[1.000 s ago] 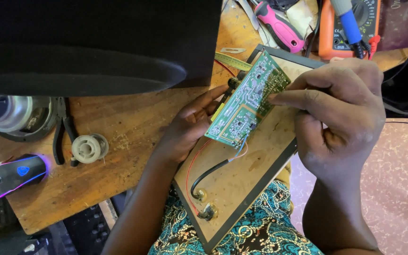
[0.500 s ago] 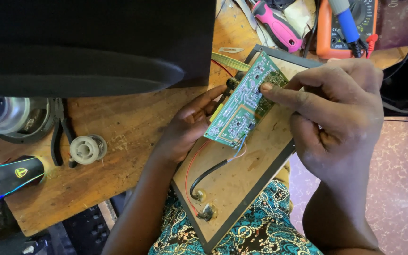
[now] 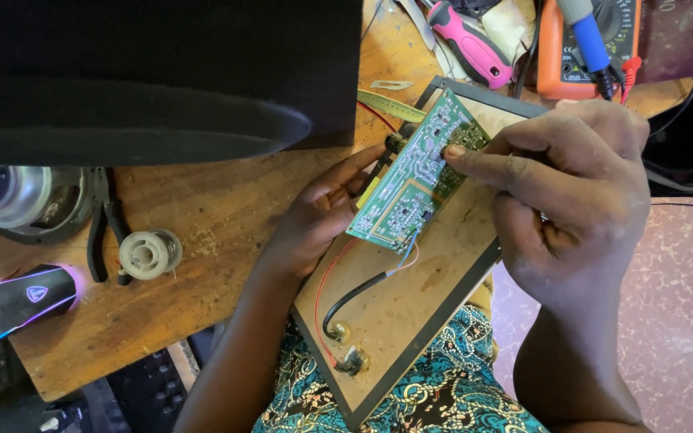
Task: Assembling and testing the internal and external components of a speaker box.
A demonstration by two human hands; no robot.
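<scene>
Head view. The left hand (image 3: 314, 220) is curled around the left edge of a green circuit board (image 3: 417, 180), thumb and fingers closed on it so that the board stands tilted above a framed wooden panel (image 3: 411, 305). The right hand (image 3: 571, 192) is gathered into a loose fist, with its forefinger stretched out and the fingertip (image 3: 452, 151) pressed on the upper part of the board's solder side; whether that hand holds anything inside the fist cannot be told. The panel rests slantwise across the person's lap, covered in teal patterned cloth (image 3: 427, 401), and leans on the edge of the wooden table (image 3: 202, 216). A black cable (image 3: 354, 295) and thin red and blue wires run from the board's lower edge to fittings near the panel's lower corner.

On the table, left of the hands, lie a solder spool (image 3: 150, 253), black-handled pliers (image 3: 102, 224), a lit computer mouse (image 3: 22, 298) and a round metal object (image 3: 26, 200). Beyond the panel lie a pink-handled tool (image 3: 467, 44) and an orange multimeter (image 3: 595, 48).
</scene>
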